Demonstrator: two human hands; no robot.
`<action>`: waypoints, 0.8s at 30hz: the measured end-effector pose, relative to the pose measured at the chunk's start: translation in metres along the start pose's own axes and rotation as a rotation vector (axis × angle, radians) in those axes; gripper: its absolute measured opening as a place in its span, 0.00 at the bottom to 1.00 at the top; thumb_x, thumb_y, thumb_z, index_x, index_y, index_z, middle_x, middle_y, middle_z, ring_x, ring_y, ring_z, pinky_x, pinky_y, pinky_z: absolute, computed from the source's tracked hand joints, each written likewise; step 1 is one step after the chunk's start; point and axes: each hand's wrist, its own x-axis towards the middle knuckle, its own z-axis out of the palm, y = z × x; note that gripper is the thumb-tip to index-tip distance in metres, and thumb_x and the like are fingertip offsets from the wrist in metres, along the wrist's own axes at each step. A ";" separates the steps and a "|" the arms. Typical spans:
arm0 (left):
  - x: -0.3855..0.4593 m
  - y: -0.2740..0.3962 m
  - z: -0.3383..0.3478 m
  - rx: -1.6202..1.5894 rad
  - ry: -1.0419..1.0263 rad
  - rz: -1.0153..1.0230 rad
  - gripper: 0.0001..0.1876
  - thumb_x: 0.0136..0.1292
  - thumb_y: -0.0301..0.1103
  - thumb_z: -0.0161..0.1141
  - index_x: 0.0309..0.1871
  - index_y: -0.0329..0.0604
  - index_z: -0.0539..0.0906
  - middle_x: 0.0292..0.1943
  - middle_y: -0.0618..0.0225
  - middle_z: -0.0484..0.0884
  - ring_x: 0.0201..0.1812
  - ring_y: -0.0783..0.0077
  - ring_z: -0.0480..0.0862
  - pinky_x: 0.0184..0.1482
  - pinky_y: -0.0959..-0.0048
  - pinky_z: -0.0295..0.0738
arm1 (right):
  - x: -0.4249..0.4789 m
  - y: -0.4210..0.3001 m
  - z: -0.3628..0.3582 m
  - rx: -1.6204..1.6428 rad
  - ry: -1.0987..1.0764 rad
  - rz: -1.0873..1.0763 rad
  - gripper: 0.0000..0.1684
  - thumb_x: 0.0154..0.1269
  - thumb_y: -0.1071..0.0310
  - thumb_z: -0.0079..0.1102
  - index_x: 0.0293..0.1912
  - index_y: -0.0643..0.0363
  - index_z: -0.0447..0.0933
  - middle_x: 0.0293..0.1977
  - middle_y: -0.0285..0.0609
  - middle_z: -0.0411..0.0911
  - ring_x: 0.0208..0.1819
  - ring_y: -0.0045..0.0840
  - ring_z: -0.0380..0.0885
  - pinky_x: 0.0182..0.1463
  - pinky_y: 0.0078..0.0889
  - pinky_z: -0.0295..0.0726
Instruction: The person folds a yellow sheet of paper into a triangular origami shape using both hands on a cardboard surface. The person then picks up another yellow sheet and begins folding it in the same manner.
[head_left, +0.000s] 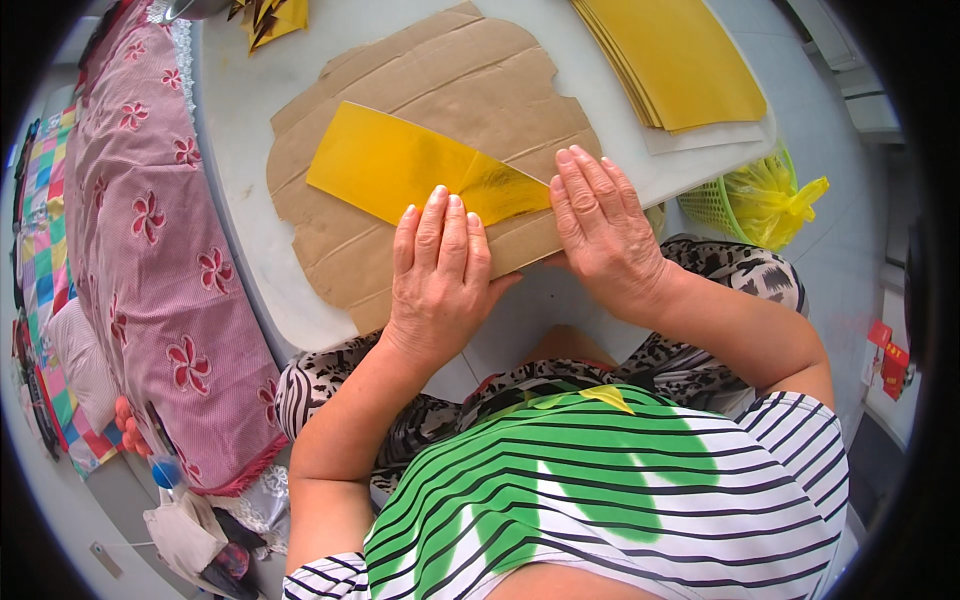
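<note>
A folded strip of shiny gold paper (397, 157) lies slantwise on a brown cardboard sheet (442, 82). A crease runs across it, with a triangular fold towards its right end. My left hand (442, 277) rests flat, its fingertips at the paper's near edge. At the paper's right tip, the extended fingers of my right hand (604, 225) lie over the cardboard. Both thumbs sit low by the cardboard's near edge, partly hidden. Whatever is under my palms cannot be seen.
The cardboard lies on a white tabletop (240, 247). Stacked gold paper sheets (675, 60) occupy the far right, and folded gold pieces (281, 22) the far left. A pink flowered cloth (172, 247) hangs at left. Below the right corner stands a green basket (709, 199) with a yellow bag (772, 202).
</note>
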 end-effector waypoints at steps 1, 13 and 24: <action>0.000 0.000 0.000 -0.007 0.002 -0.001 0.34 0.60 0.52 0.69 0.57 0.27 0.77 0.60 0.42 0.77 0.67 0.41 0.74 0.71 0.43 0.62 | -0.001 0.002 0.000 -0.012 -0.006 0.013 0.41 0.51 0.63 0.65 0.61 0.80 0.70 0.66 0.70 0.66 0.71 0.57 0.63 0.75 0.60 0.59; -0.008 -0.007 -0.002 -0.264 0.155 0.078 0.16 0.55 0.33 0.73 0.43 0.35 0.81 0.49 0.55 0.83 0.57 0.54 0.83 0.68 0.47 0.68 | -0.001 0.012 -0.008 0.188 0.150 -0.232 0.31 0.56 0.70 0.69 0.59 0.68 0.74 0.68 0.66 0.64 0.71 0.59 0.64 0.72 0.62 0.66; -0.005 -0.007 -0.018 -0.483 0.396 -0.114 0.11 0.59 0.30 0.72 0.38 0.37 0.80 0.31 0.62 0.77 0.34 0.58 0.81 0.37 0.66 0.77 | 0.029 0.007 -0.009 0.281 0.437 -0.276 0.08 0.53 0.77 0.62 0.27 0.69 0.71 0.54 0.63 0.76 0.61 0.56 0.76 0.63 0.57 0.79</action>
